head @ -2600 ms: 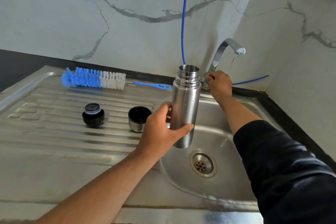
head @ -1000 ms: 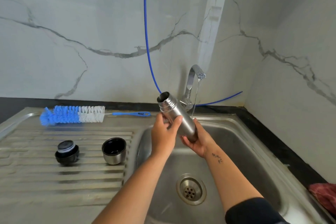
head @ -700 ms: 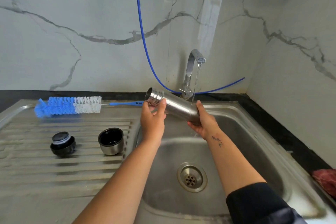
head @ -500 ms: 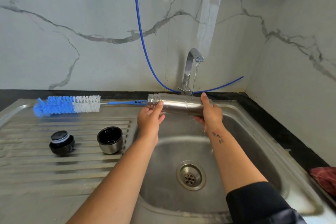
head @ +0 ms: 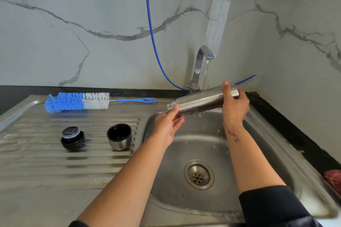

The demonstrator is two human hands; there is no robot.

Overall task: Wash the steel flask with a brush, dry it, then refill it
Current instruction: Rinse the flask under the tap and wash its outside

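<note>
Since half a second ago the flask (head: 201, 100) has tipped past level: its mouth now dips down to the left and its base rides up to the right, where before it lay flat under the tap (head: 202, 61). It hangs over the back of the sink (head: 267, 134), the thin stream striking its upper side near the middle and drops scattering below. Its long axis runs left to right, slightly downhill toward the mouth. The right hand (head: 233, 105) is wrapped round the base end, fingers closed over the top of the steel. The left hand (head: 168, 125) sits under the neck with fingers loosely curled, cradling more than clenching. So the mouth faces left, toward the left hand and toward the brush (head: 77, 101), which lies well apart on the drainboard (head: 36, 167), bristles left, handle pointing at the sink. The left hand is the nearer one to that handle, and likely the one to fetch it while the right keeps hold. The stopper (head: 72, 138) and cup (head: 119, 136) stand on the drainboard, just beside each other.
</note>
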